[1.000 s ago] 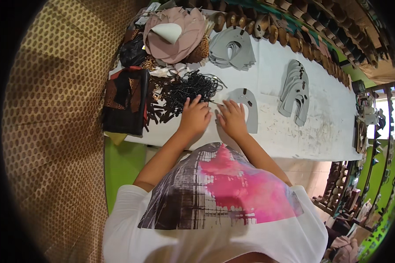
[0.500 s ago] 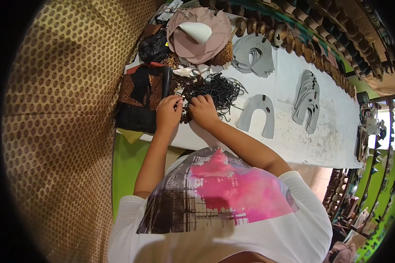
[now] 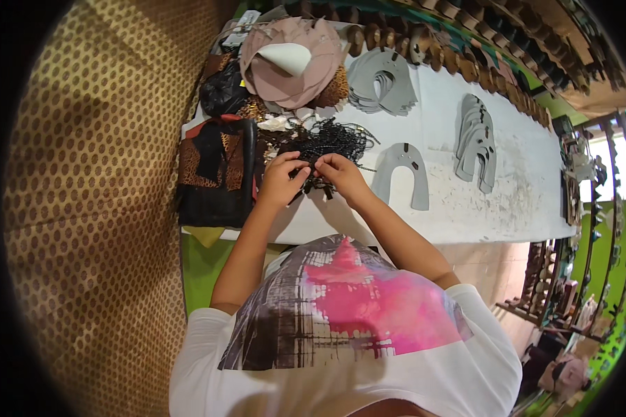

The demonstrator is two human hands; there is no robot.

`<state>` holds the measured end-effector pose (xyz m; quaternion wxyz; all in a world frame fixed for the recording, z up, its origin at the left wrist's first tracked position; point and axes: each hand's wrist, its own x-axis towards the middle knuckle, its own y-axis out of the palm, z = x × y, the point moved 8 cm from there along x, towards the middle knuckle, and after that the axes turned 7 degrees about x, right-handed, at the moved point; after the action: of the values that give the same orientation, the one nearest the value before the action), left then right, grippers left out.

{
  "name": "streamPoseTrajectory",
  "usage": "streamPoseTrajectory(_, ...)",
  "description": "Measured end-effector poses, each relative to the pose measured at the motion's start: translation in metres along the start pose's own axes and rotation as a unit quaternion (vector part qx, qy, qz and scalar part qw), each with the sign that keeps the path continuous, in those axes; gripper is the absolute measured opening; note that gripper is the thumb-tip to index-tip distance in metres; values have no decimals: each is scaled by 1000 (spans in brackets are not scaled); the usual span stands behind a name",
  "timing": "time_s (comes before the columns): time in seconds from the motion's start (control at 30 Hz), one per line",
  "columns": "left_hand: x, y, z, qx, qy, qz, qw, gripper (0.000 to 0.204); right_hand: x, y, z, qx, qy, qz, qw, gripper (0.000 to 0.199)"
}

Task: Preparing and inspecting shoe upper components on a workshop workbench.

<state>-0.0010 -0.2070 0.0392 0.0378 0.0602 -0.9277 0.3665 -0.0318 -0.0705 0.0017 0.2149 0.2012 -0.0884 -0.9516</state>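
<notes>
A long white worktop (image 3: 508,201) runs across the room, scuffed and dusty toward its right end. To its left hangs a broad brown wall covering with a pattern of small dots (image 3: 97,208), and along the far edge stands a row of dark wooden shoe forms (image 3: 466,59).

At the left end of the worktop lies a stack of black and leopard-print material (image 3: 215,170). Beyond it sits a pile of dusty-pink cut pieces (image 3: 285,76) with a pale cone-shaped piece (image 3: 289,57) on top, and a black bag (image 3: 222,90) just beside it. Further right are 3 lots of grey horseshoe-shaped cut-outs: a fanned stack (image 3: 382,80) near the far edge, a second stack (image 3: 476,142) well to the right, and 1 single grey piece (image 3: 402,174) lying flat just beside the person's right wrist.

The person in a white shirt with a pink and dark print (image 3: 355,326) leans over the near edge. Both hands meet at a tangle of thin black straps (image 3: 327,142), which lies on the worktop between the leopard-print stack and the single grey piece. The left hand (image 3: 279,182) has its fingers curled together — pinched on a dark strap at the near side of the tangle. The right hand (image 3: 341,174) has its fingertips pressed into the same straps; whether its grip is truly clamped on one I cannot tell.
</notes>
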Motion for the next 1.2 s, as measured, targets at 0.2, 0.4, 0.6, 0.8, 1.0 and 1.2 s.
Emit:
streamPoseTrajectory(0.2,20,29,-26,25,47,32,998,19,-7,-29,5,28,-11,-24,999,10)
streamPoseTrajectory(0.4,21,44,-33,190,84,73,975,10,-10,-58,0,88,3,-50,995,12)
streamPoseTrajectory(0.6,19,16,-37,322,29,-56,945,22,-18,-79,1,101,29,-54,993,15)
streamPoseTrajectory(0.8,32,70,-77,70,76,33,994,22,-35,-106,9,57,-15,-60,996,13)
streamPoseTrajectory(1.0,44,133,-97,54,77,86,992,13,-50,-152,0,33,2,-76,997,22)
streamPoseTrajectory(1.2,69,177,-106,198,85,136,967,13,-62,-203,1,59,-6,-145,988,25)
